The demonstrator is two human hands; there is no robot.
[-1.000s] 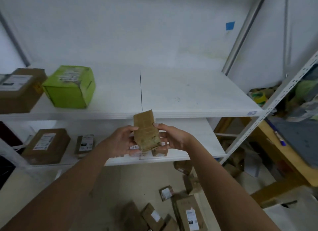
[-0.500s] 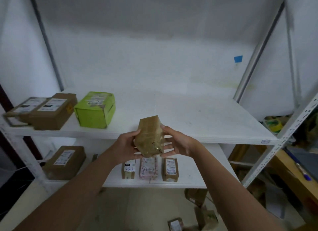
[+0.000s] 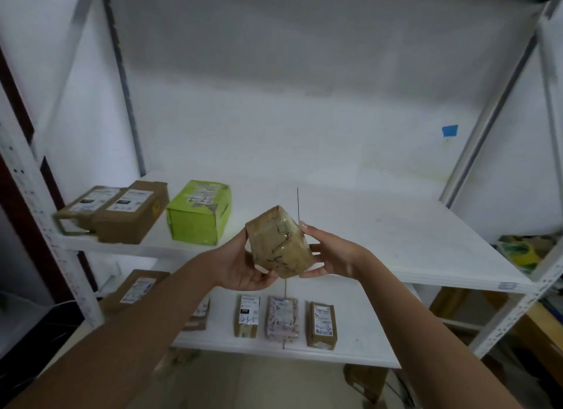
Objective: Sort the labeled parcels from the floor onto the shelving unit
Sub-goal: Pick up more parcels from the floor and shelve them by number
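I hold a small brown taped parcel point(image 3: 278, 242) in the air in front of the white shelving unit point(image 3: 396, 256). My left hand point(image 3: 240, 264) cups it from the left and below. My right hand point(image 3: 330, 256) grips its right side, fingertips on the top edge. The parcel is tilted, and no label shows on the faces I see. It hovers level with the front edge of the upper shelf, near that shelf's middle seam.
A green box point(image 3: 199, 212) and two brown labelled boxes point(image 3: 122, 212) sit at the upper shelf's left. The lower shelf point(image 3: 365, 341) carries three small labelled parcels point(image 3: 283, 317) in a row and a larger brown box point(image 3: 135, 290). Clutter lies at the right point(image 3: 518, 250).
My view has tilted upward, so the floor parcels have left the frame. Both hands have lifted the parcel toward the upper shelf and turned it.
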